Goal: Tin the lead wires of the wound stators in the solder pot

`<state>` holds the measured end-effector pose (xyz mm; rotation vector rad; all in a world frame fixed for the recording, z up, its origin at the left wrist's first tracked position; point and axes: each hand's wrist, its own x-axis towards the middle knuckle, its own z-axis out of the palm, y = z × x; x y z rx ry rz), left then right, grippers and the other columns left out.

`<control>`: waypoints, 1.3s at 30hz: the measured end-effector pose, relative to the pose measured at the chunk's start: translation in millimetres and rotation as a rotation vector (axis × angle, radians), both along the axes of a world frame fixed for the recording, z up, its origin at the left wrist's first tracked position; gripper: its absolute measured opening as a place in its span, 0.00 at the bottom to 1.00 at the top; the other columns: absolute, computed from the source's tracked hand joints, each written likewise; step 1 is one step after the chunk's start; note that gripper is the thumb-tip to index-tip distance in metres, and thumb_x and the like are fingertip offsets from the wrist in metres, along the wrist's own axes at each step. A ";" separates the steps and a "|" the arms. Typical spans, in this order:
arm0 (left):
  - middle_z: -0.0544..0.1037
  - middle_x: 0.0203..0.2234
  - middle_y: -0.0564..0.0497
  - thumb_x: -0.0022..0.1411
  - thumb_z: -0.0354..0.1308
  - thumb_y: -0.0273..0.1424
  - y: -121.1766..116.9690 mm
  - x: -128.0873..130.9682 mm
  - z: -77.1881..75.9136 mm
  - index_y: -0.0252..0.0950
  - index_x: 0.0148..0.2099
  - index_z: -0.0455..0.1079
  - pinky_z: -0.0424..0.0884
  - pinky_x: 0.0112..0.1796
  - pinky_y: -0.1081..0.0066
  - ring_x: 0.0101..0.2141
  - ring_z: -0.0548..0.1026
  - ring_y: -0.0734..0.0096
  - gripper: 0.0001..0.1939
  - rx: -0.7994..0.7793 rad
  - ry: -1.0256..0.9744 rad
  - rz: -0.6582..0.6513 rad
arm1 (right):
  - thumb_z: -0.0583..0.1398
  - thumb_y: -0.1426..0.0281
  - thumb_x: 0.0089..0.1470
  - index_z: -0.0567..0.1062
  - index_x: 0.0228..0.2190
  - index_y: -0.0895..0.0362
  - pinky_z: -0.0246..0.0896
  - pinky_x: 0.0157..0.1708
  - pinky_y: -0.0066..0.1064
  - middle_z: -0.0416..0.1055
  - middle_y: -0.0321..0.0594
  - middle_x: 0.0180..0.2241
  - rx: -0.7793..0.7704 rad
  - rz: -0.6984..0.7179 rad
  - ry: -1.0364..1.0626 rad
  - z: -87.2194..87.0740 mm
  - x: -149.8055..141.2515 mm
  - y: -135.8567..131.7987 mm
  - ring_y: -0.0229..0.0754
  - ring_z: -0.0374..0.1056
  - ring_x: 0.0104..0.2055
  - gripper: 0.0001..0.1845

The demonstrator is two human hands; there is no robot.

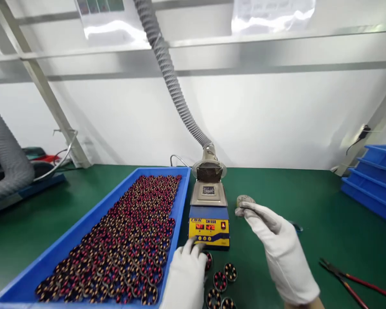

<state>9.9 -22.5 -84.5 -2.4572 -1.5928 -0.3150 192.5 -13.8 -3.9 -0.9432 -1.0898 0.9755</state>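
Observation:
Both hands wear white gloves. My left hand (185, 274) rests low near the front of the blue and yellow solder pot station (209, 223), fingers curled over a small wound coil (208, 260) on the green mat. My right hand (278, 249) reaches forward to the right of the station, fingertips pinched on a small round grey object (244, 200). A few more loose coils (221, 281) lie between my hands.
A blue tray (83, 231) packed with several red and copper coils sits at left. A grey fume hose (170, 77) drops to the station. Red-handled pliers (347, 279) lie at right, stacked blue trays (373, 180) at far right, another hose (6, 159) at far left.

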 end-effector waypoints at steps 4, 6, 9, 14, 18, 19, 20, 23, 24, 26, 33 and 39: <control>0.70 0.45 0.46 0.55 0.57 0.29 3.2 2.7 45.5 0.42 0.39 0.63 0.66 0.43 0.57 0.51 0.63 0.54 0.09 0.622 -0.372 -0.130 | 0.65 0.59 0.44 0.72 0.44 0.54 0.65 0.46 0.38 0.72 0.45 0.43 0.020 0.375 0.269 -5.6 -18.5 8.6 0.46 0.70 0.44 0.24; 0.65 0.47 0.46 0.57 0.53 0.29 2.9 14.0 60.1 0.43 0.41 0.60 0.64 0.46 0.56 0.54 0.59 0.54 0.09 0.690 -0.510 -0.129 | 0.66 0.58 0.41 0.71 0.41 0.54 0.67 0.42 0.39 0.73 0.46 0.41 0.092 0.539 0.282 -7.6 -28.3 9.0 0.47 0.71 0.41 0.25; 0.58 0.51 0.41 0.58 0.51 0.31 3.1 28.7 66.5 0.40 0.49 0.56 0.63 0.47 0.56 0.55 0.57 0.53 0.16 0.741 -0.617 -0.103 | 0.68 0.59 0.38 0.71 0.36 0.53 0.69 0.34 0.33 0.74 0.43 0.37 0.153 0.406 0.250 -10.5 -34.6 6.9 0.45 0.72 0.34 0.21; 0.64 0.52 0.41 0.59 0.45 0.28 15.7 18.0 61.5 0.37 0.57 0.54 0.65 0.47 0.60 0.53 0.62 0.59 0.23 0.560 -0.531 -0.329 | 0.69 0.69 0.37 0.71 0.37 0.54 0.67 0.39 0.31 0.73 0.40 0.35 0.006 0.196 0.113 -5.5 -34.5 2.2 0.43 0.70 0.38 0.22; 0.75 0.41 0.48 0.59 0.49 0.27 22.3 -0.2 61.8 0.41 0.51 0.59 0.68 0.43 0.67 0.43 0.72 0.67 0.17 0.409 -0.606 -0.457 | 0.71 0.72 0.31 0.70 0.35 0.54 0.65 0.36 0.28 0.71 0.36 0.32 0.006 0.234 0.042 -1.0 -30.3 2.3 0.39 0.67 0.35 0.25; 0.76 0.39 0.48 0.60 0.50 0.31 22.2 -3.1 63.2 0.41 0.50 0.60 0.69 0.42 0.67 0.42 0.73 0.67 0.14 0.387 -0.629 -0.466 | 0.71 0.71 0.31 0.71 0.35 0.53 0.64 0.36 0.27 0.69 0.36 0.33 0.039 0.275 0.027 -1.2 -27.3 2.0 0.39 0.67 0.35 0.25; 0.76 0.38 0.48 0.61 0.50 0.34 21.7 -5.4 65.0 0.40 0.48 0.60 0.69 0.41 0.68 0.41 0.73 0.67 0.13 0.360 -0.639 -0.487 | 0.71 0.70 0.33 0.71 0.35 0.53 0.63 0.36 0.27 0.68 0.36 0.34 0.069 0.325 0.001 -1.7 -23.8 1.5 0.39 0.66 0.36 0.24; 0.77 0.37 0.49 0.61 0.50 0.37 20.1 -8.6 70.4 0.40 0.47 0.60 0.70 0.39 0.70 0.39 0.74 0.69 0.13 0.285 -0.643 -0.523 | 0.68 0.69 0.41 0.75 0.33 0.51 0.62 0.37 0.27 0.64 0.36 0.35 0.142 0.391 -0.124 -3.3 -15.5 -0.7 0.38 0.64 0.37 0.13; 0.77 0.37 0.50 0.61 0.50 0.36 19.9 -8.6 72.0 0.40 0.47 0.61 0.70 0.39 0.70 0.39 0.74 0.70 0.12 0.277 -0.634 -0.538 | 0.67 0.68 0.44 0.75 0.33 0.51 0.61 0.37 0.27 0.64 0.36 0.35 0.162 0.386 -0.153 -3.7 -15.1 -1.2 0.38 0.64 0.37 0.11; 0.77 0.37 0.50 0.59 0.53 0.33 19.1 -7.2 74.7 0.39 0.45 0.62 0.69 0.40 0.70 0.40 0.74 0.70 0.11 0.312 -0.615 -0.541 | 0.65 0.68 0.47 0.75 0.30 0.52 0.61 0.35 0.27 0.65 0.36 0.32 0.202 0.344 -0.175 -4.2 -18.3 -1.4 0.38 0.64 0.35 0.05; 0.79 0.32 0.54 0.56 0.53 0.26 10.2 -1.8 85.8 0.36 0.38 0.68 0.63 0.38 0.67 0.36 0.74 0.69 0.06 0.630 -0.450 -0.399 | 0.64 0.62 0.46 0.74 0.23 0.55 0.62 0.35 0.28 0.64 0.35 0.27 0.108 0.192 0.424 -2.7 -30.3 0.3 0.37 0.63 0.32 0.10; 0.79 0.34 0.52 0.53 0.56 0.27 12.3 -10.8 80.9 0.35 0.41 0.68 0.62 0.41 0.65 0.40 0.72 0.65 0.11 0.681 -0.353 -0.363 | 0.70 0.66 0.38 0.77 0.33 0.54 0.62 0.40 0.27 0.73 0.40 0.35 0.012 0.236 0.368 -6.8 -35.8 -2.0 0.40 0.68 0.38 0.16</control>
